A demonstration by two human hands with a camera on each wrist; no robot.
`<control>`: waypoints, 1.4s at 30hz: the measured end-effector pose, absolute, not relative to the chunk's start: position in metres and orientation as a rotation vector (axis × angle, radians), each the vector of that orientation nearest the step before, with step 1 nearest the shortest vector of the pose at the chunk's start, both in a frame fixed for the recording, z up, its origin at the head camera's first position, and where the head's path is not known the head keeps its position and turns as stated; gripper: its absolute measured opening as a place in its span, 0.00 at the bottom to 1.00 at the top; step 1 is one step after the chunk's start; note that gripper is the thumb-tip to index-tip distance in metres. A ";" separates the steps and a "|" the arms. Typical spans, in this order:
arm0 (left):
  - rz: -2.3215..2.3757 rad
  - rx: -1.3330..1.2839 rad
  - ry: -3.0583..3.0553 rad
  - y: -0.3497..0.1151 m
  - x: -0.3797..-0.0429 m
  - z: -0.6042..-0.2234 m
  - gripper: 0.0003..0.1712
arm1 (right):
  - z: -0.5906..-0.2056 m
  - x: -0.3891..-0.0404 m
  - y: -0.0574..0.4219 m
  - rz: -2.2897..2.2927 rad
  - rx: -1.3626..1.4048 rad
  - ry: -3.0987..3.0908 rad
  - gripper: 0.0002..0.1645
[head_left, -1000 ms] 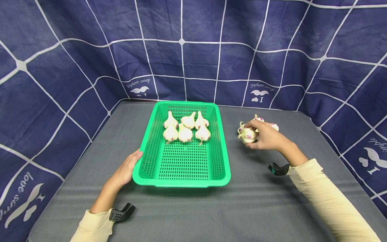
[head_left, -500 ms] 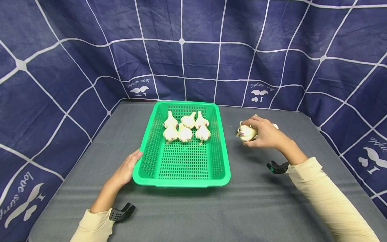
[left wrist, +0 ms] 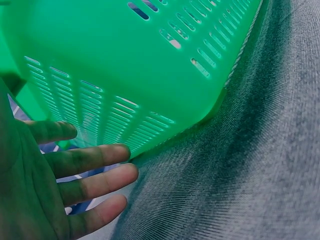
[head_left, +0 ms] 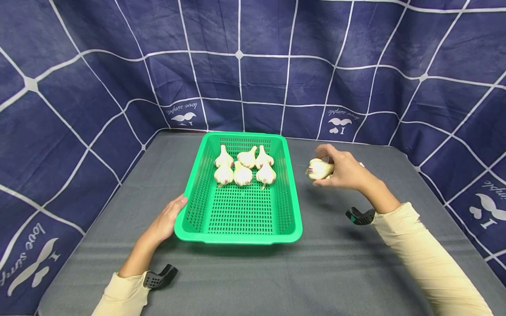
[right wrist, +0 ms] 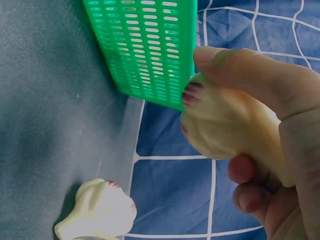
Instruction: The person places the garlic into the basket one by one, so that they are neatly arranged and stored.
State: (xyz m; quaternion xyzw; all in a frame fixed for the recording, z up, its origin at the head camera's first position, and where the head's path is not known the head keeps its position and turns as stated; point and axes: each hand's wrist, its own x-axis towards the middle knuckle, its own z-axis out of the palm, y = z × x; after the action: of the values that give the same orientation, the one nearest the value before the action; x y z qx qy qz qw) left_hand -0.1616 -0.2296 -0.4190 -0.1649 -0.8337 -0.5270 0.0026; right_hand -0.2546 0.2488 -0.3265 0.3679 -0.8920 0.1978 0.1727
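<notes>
Between the thumb and fingers of my right hand [head_left: 345, 170] is a garlic bulb [head_left: 317, 169], raised off the table right of the green basket [head_left: 237, 238]. The right wrist view shows the bulb [right wrist: 225, 120] with its root end outward and its neck toward the palm. My left hand [head_left: 164, 220] lies against the basket's left side. In the left wrist view, its fingers [left wrist: 95, 187] are extended and spread beside the slotted wall [left wrist: 125, 65]; the thumb is not clearly visible. Several garlic bulbs [head_left: 243, 174] sit in two rows in the basket's far half.
Another garlic bulb [right wrist: 100, 207] lies on the grey tabletop [right wrist: 45, 110] near the right hand. In the head view, the hand mostly hides what lies behind it. A blue curtain [head_left: 261, 79] with white lines hangs around the back and sides.
My right hand has lifted the garlic bulb and shifted slightly left and away; the bulb has turned, root end now leftward. The left hand and the basket have kept their places.
</notes>
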 end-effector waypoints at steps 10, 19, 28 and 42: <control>-1.634 -0.500 -2.631 -0.230 -0.162 -0.419 0.32 | -0.325 -0.255 0.246 0.540 1.115 -2.457 0.34; -1.623 -0.505 -2.630 -0.229 -0.161 -0.418 0.32 | -0.324 -0.257 0.240 0.607 1.117 -2.407 0.37; -1.622 -0.490 -2.637 -0.229 -0.161 -0.418 0.33 | -0.322 -0.255 0.233 0.659 1.111 -2.377 0.39; -1.616 -0.506 -2.634 -0.229 -0.161 -0.418 0.32 | -0.320 -0.260 0.219 0.762 1.136 -2.360 0.34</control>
State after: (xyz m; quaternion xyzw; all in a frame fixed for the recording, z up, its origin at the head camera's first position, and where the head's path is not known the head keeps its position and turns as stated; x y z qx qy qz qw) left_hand -0.1613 -0.2288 -0.4177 -0.1615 -0.8412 -0.5161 0.0054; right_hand -0.2597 0.2186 -0.3200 0.4075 -0.8467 0.2734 0.2055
